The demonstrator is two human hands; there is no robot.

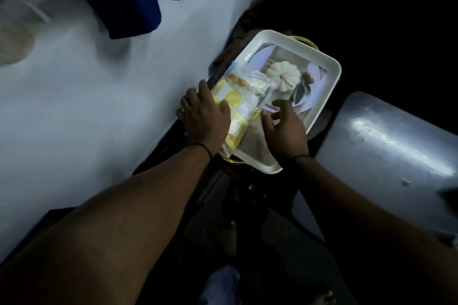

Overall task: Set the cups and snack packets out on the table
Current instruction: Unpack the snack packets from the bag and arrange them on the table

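Our left hand grips the yellow snack packets at the white tray's left edge. Right hand hovers beside them, fingers spread, holding nothing. Pale table lies left.

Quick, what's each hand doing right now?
Left hand: grips the yellow packet on the tray.
Right hand: open above the tray, holding nothing.

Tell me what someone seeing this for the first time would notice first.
The eye lands on the white tray at centre, printed with a pale pumpkin, bright against the dark surroundings. Yellow and clear snack packets lie at its left end, where the left hand grips them, while the right hand hovers open just beside. A pale table fills the left side.
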